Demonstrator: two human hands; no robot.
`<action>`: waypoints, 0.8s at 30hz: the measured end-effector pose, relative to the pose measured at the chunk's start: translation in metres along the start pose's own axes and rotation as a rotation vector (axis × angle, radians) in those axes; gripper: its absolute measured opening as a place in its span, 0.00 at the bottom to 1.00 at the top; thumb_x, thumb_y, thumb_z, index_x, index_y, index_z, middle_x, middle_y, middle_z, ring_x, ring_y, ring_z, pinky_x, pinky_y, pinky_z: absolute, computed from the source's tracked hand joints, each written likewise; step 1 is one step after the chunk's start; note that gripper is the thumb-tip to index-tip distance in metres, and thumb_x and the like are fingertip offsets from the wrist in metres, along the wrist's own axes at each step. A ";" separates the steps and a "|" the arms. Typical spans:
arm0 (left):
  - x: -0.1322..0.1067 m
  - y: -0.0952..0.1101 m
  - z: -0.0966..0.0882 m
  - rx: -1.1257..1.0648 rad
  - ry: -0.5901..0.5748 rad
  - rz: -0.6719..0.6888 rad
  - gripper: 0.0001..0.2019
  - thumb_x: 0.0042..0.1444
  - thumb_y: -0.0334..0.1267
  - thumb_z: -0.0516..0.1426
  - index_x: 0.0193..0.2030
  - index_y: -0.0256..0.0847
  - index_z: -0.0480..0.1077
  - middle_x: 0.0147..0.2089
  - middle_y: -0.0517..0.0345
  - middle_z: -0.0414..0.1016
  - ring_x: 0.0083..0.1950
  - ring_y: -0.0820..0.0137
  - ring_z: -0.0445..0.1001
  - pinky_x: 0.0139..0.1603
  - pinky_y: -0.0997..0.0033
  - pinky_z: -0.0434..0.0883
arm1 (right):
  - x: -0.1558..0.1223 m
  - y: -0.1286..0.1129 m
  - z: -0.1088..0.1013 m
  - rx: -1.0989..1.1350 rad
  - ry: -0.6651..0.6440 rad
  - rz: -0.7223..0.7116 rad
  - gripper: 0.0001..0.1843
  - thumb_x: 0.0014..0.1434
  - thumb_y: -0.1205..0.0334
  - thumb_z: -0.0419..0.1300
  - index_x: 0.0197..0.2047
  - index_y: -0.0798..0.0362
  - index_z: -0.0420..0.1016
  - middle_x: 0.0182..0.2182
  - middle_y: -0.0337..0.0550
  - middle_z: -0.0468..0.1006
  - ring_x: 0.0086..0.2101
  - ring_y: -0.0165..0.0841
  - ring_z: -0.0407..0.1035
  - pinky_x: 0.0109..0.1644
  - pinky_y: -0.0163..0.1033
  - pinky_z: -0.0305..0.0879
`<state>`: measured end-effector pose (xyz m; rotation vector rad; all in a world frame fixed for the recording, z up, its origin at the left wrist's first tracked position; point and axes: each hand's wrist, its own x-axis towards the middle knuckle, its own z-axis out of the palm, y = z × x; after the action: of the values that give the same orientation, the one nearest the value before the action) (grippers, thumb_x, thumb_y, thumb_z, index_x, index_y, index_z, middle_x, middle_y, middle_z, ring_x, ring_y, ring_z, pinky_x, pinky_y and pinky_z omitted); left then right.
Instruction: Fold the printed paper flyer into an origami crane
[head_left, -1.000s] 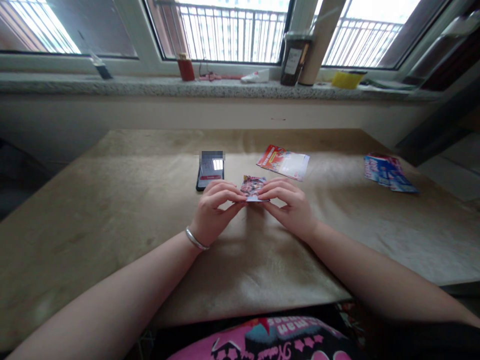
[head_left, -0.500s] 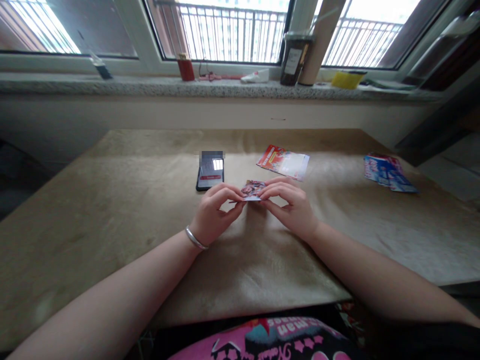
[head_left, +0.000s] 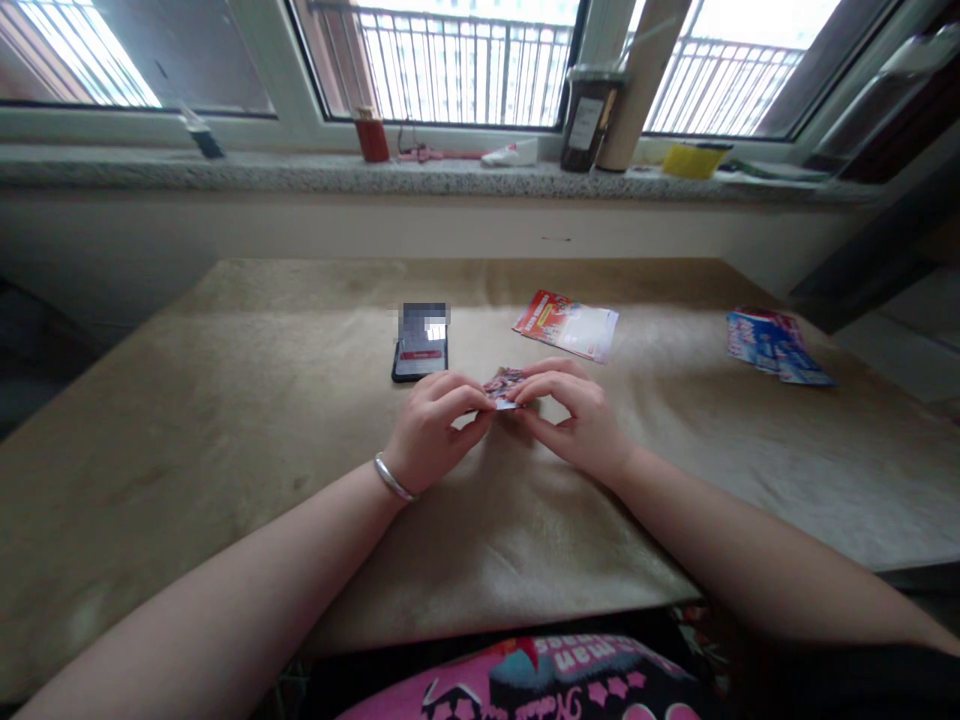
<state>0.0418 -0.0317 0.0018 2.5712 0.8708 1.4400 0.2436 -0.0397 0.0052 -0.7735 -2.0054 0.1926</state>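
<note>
Both my hands meet at the middle of the table over a small colourful printed paper piece [head_left: 503, 386]. My left hand [head_left: 430, 431], with a silver bracelet at the wrist, pinches its left edge with closed fingers. My right hand [head_left: 573, 417] pinches the right edge, fingers curled over it. Most of the paper is hidden under my fingertips; only a small patterned part shows between them.
A dark phone [head_left: 421, 352] lies just beyond my left hand. A red and white leaflet [head_left: 568, 325] lies behind my right hand, and a blue leaflet [head_left: 772, 345] far right. The tan table [head_left: 225, 400] ends under a windowsill [head_left: 300, 175] with a red can, a dark jar and a yellow box.
The paper piece has got smaller and lower between my fingers, as if folded down. My two hands have drawn closer together over it.
</note>
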 end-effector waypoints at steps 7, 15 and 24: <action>0.001 0.000 0.000 0.046 -0.009 0.017 0.04 0.55 0.33 0.58 0.30 0.39 0.69 0.32 0.57 0.73 0.33 0.72 0.70 0.37 0.69 0.68 | 0.002 0.001 -0.001 -0.013 -0.006 -0.044 0.04 0.56 0.67 0.60 0.33 0.48 0.74 0.33 0.39 0.80 0.43 0.35 0.71 0.49 0.45 0.68; 0.001 0.002 -0.001 0.097 -0.049 0.050 0.05 0.56 0.36 0.58 0.30 0.40 0.70 0.31 0.58 0.71 0.32 0.73 0.68 0.36 0.70 0.66 | 0.000 0.000 0.001 -0.007 -0.039 -0.022 0.05 0.54 0.68 0.61 0.34 0.49 0.73 0.34 0.39 0.80 0.44 0.35 0.70 0.50 0.44 0.68; 0.002 0.002 -0.004 0.215 -0.127 0.097 0.04 0.57 0.37 0.58 0.32 0.42 0.71 0.31 0.59 0.73 0.34 0.71 0.68 0.39 0.68 0.65 | 0.004 -0.002 0.003 -0.059 -0.053 -0.106 0.05 0.54 0.69 0.59 0.33 0.48 0.73 0.32 0.39 0.79 0.43 0.35 0.70 0.50 0.43 0.67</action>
<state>0.0407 -0.0327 0.0061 2.8618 0.9424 1.2496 0.2392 -0.0387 0.0075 -0.7028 -2.1041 0.0935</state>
